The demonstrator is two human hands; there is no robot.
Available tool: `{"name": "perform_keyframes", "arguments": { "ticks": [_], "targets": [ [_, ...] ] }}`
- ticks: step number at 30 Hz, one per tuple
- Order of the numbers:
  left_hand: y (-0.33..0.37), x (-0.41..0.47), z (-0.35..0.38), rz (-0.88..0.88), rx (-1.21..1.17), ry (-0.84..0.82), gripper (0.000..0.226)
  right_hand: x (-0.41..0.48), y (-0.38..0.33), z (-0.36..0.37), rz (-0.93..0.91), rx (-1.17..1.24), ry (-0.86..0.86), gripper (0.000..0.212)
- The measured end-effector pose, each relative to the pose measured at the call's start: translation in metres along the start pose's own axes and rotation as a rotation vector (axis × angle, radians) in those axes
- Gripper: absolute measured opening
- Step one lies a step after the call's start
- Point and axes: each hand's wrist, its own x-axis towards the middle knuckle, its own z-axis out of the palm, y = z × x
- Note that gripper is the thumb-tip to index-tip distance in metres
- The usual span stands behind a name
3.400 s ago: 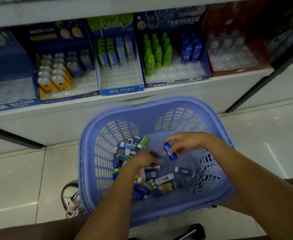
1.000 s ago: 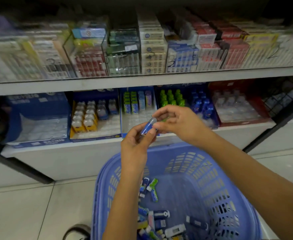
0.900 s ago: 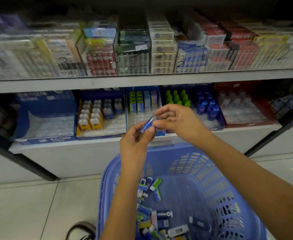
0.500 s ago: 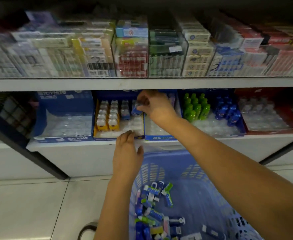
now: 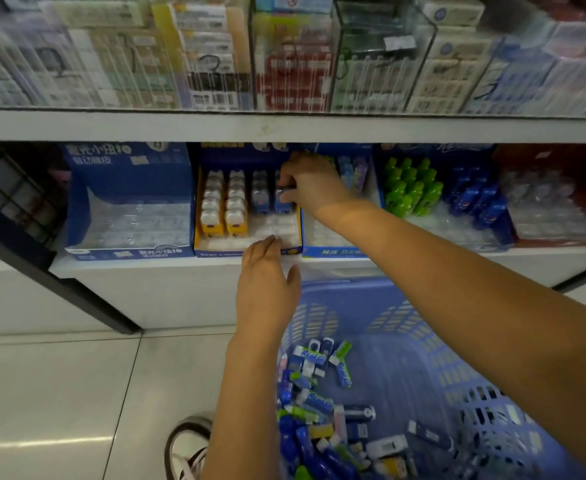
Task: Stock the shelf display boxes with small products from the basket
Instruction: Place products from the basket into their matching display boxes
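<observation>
A blue and yellow display box stands on the lower shelf, with yellow and blue small products upright in its back rows. My right hand reaches into its right column, fingers closed on a small blue product that stands among the others. My left hand holds nothing; its fingertips touch the box's front edge. Below, the blue plastic basket sits on the floor with several small blue, green and white products heaped in its left side.
A blue display box with bare clear slots stands to the left. Right of my arm are a box of green and blue bottles and a red box. The upper shelf overhangs. My shoe is beside the basket.
My right hand carried the blue product from above the basket into the yellow and blue box and has moved it forward within the right column. My left hand let go and went to the box's front edge.
</observation>
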Motion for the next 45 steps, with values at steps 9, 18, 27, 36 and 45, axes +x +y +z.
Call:
{"name": "perform_keyframes", "arguments": {
  "ticks": [9,18,27,36,45],
  "targets": [
    [0.015,-0.020,0.018,-0.005,-0.151,-0.006,0.032,-0.125,0.047,0.036,0.050,0.325,0.177,0.018],
    [-0.033,-0.061,0.136,-0.142,0.266,-0.708,0.028,-0.209,0.125,0.196,0.506,0.425,-0.565,0.037],
    [-0.073,-0.064,0.176,-0.089,0.466,-0.723,0.057,-0.192,0.100,0.295,0.525,0.343,-0.618,0.051],
    [-0.087,-0.068,0.198,-0.164,0.480,-0.575,0.041,-0.202,0.117,0.296,0.583,0.361,-0.677,0.042],
    [-0.050,-0.058,0.171,-0.299,0.042,-0.638,0.044,-0.216,0.163,0.224,0.650,0.869,-0.565,0.006]
  ]
}}
